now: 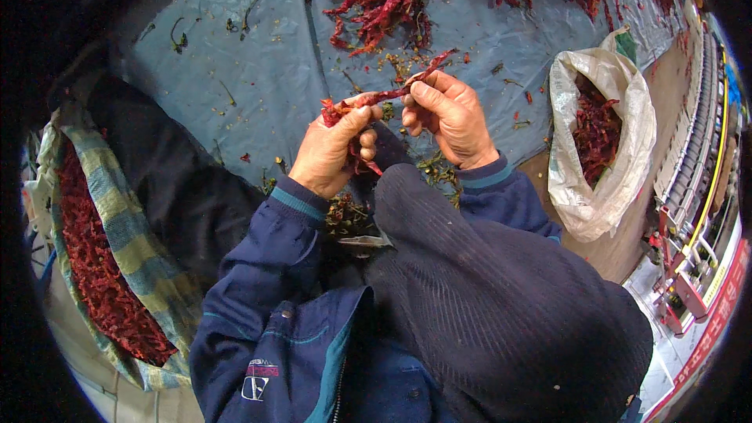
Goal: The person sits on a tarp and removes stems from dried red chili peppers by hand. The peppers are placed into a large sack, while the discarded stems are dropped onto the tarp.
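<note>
My left hand [335,145] is closed around a few wrinkled dried red chili peppers [332,113], one tip poking out below the fingers. A long dried chili [386,96] stretches from that hand across to my right hand [448,116]. There, my thumb and forefinger pinch it near its upper end, and the chili's tip sticks out past them. Both hands are raised in front of my knees, above a blue-grey plastic sheet [258,70]. Beyond them on the sheet lies a heap of dried red chilies [384,0].
A white woven sack [562,172] with dark red chilies stands open at right. At left is a green-yellow checked sack [129,239] full of red chilies. Stems and scraps [345,218] lie between my legs. A metal frame with rollers [689,188] runs along the right edge.
</note>
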The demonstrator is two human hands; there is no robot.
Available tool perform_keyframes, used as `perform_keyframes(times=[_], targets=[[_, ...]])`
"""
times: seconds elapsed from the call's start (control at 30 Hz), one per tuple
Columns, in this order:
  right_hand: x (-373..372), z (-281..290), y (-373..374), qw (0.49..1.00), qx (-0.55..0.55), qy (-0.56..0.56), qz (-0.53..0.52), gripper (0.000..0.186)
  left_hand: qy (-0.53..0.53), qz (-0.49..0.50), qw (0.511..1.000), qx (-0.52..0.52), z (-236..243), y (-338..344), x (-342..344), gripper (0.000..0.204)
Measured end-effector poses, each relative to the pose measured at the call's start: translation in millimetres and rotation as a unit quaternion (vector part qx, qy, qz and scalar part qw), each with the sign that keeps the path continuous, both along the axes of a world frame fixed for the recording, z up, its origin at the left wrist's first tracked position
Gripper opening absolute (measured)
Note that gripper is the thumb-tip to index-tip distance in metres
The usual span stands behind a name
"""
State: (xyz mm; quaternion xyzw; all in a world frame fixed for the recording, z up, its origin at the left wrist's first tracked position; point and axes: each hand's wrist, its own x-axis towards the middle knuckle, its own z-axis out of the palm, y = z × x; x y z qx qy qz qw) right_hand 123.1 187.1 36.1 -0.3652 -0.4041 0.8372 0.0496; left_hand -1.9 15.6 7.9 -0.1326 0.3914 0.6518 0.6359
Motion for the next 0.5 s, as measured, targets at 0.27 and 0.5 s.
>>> perform_keyframes(times=[0.27, 0.5], targets=[[6, -4, -29, 0.999, -0.026, -0.020, 0.030, 0.014, -0.004, 0.078, 0.997, 0.012, 10, 13, 5, 0.023], [9, 1, -32, 0.999, 0.023, -0.024, 0.036, 0.021, -0.035, 0.093, 0.995, -0.010, 3, 6, 0, 0.021]])
